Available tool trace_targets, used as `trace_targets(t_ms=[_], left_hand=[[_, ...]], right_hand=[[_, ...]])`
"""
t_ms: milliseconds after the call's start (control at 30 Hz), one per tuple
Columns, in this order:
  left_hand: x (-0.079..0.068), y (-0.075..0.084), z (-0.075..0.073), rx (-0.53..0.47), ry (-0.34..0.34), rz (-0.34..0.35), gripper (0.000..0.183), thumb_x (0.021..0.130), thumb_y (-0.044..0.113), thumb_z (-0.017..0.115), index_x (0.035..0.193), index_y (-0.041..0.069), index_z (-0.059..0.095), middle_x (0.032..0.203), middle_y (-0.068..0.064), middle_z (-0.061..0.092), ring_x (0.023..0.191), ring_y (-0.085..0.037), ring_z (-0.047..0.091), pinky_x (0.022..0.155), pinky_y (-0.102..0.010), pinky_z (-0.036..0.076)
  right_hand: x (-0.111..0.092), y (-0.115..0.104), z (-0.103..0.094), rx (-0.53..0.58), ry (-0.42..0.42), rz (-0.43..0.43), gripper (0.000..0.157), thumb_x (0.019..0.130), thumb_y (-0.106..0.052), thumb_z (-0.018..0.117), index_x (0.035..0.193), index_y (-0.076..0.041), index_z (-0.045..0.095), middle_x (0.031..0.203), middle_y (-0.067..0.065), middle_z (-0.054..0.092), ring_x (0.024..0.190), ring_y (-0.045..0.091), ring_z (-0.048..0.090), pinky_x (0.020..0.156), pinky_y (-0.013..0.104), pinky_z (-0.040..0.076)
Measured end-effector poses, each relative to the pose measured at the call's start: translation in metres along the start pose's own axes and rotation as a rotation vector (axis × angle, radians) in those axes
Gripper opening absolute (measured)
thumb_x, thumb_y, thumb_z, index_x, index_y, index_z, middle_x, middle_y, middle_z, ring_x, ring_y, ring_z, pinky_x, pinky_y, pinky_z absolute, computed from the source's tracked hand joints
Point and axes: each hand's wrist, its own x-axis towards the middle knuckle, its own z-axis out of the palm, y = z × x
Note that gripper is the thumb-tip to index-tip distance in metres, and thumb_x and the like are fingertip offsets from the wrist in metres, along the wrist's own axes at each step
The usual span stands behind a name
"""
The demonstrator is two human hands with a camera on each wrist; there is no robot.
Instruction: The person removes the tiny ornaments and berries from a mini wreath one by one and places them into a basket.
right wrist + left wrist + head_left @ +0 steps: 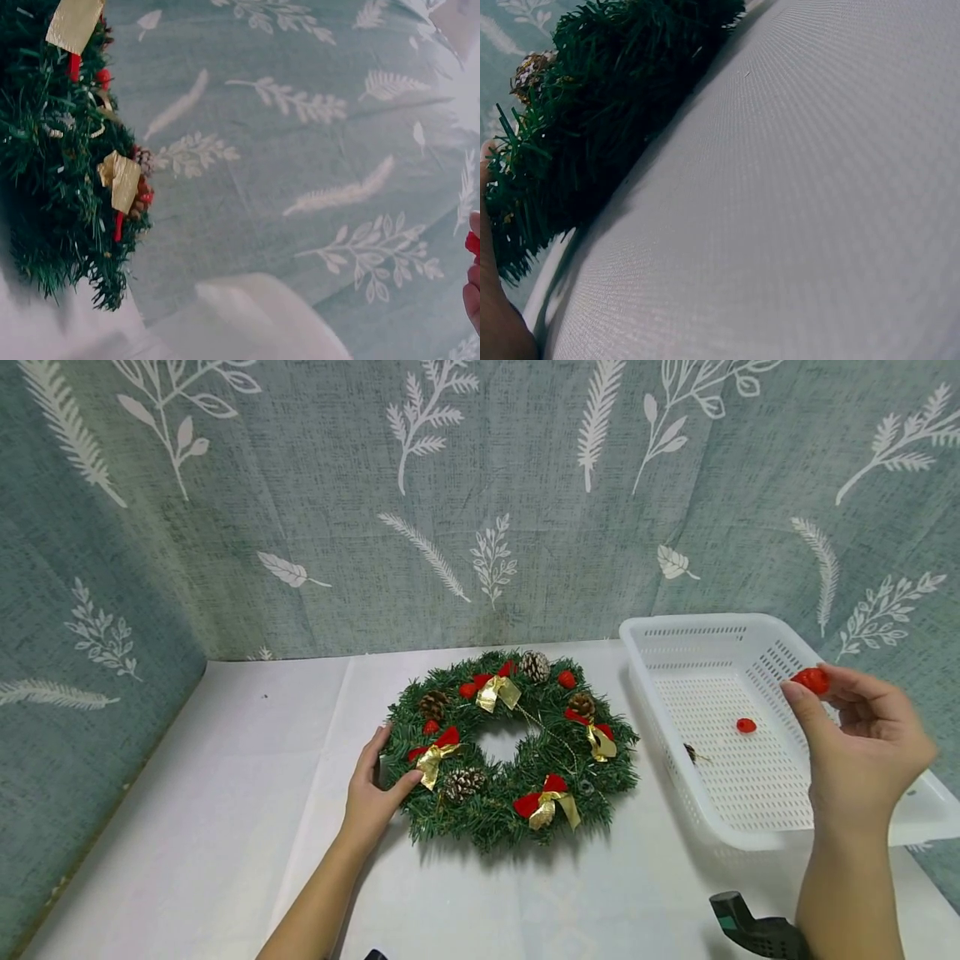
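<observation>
A green Christmas wreath (510,839) lies on the white table, trimmed with red and gold bows (547,800), pinecones (462,783) and red berries (566,679). My left hand (372,789) holds its left edge, thumb over the greenery and fingers along the outer side. In the left wrist view only part of that hand (495,300) shows beside the wreath (622,97). Above the right side of the white basket (660,739), my right hand (870,735) pinches a red berry ornament (812,680) between thumb and fingers. The same berry (472,243) peeks in at the right wrist view's edge.
Inside the basket lie another red berry (746,725) and a small dark pinecone piece on a stem (693,753). A leaf-patterned grey-green cloth (337,510) stands behind and beside the table. Near my right forearm is a black strap-like object (757,931).
</observation>
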Motion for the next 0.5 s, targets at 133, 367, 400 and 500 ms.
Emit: trace_targets(t_ms=[133, 367, 400, 500], left_hand=[[0.001, 0.001, 0.000, -0.003, -0.004, -0.002, 0.078, 0.085, 0.010, 0.070, 0.150, 0.020, 0.030, 0.157, -0.008, 0.018, 0.145, -0.026, 0.011, 0.117, -0.050, 0.015], [0.000, 0.001, 0.000, -0.001, -0.002, -0.001, 0.077, 0.085, 0.010, 0.070, 0.150, 0.019, 0.030, 0.157, -0.009, 0.018, 0.145, -0.026, 0.011, 0.117, -0.051, 0.015], [0.000, 0.001, 0.000, -0.002, -0.002, 0.002, 0.077, 0.085, 0.009, 0.070, 0.150, 0.019, 0.030, 0.157, -0.009, 0.018, 0.145, -0.026, 0.011, 0.117, -0.051, 0.015], [0.001, 0.000, 0.000, -0.006, 0.000, 0.001, 0.077, 0.085, 0.009, 0.070, 0.150, 0.019, 0.030, 0.157, -0.009, 0.018, 0.145, -0.025, 0.011, 0.117, -0.051, 0.014]], right_hand=[[0.002, 0.005, -0.003, -0.007, 0.021, 0.018, 0.027, 0.074, 0.013, 0.072, 0.101, 0.012, 0.068, 0.092, 0.003, 0.067, 0.080, 0.010, 0.060, 0.077, 0.017, 0.049], [0.006, 0.013, -0.006, -0.033, 0.031, 0.054, 0.028, 0.074, 0.011, 0.073, 0.102, 0.010, 0.068, 0.089, -0.002, 0.066, 0.079, 0.008, 0.059, 0.074, 0.018, 0.045], [0.006, 0.012, -0.005, -0.063, 0.032, 0.068, 0.028, 0.075, 0.010, 0.073, 0.102, 0.009, 0.068, 0.089, -0.004, 0.066, 0.079, 0.007, 0.058, 0.074, 0.018, 0.045], [0.007, 0.014, -0.004, -0.192, 0.021, 0.098, 0.028, 0.077, 0.005, 0.073, 0.105, 0.006, 0.069, 0.089, -0.011, 0.064, 0.080, 0.002, 0.057, 0.076, 0.015, 0.044]])
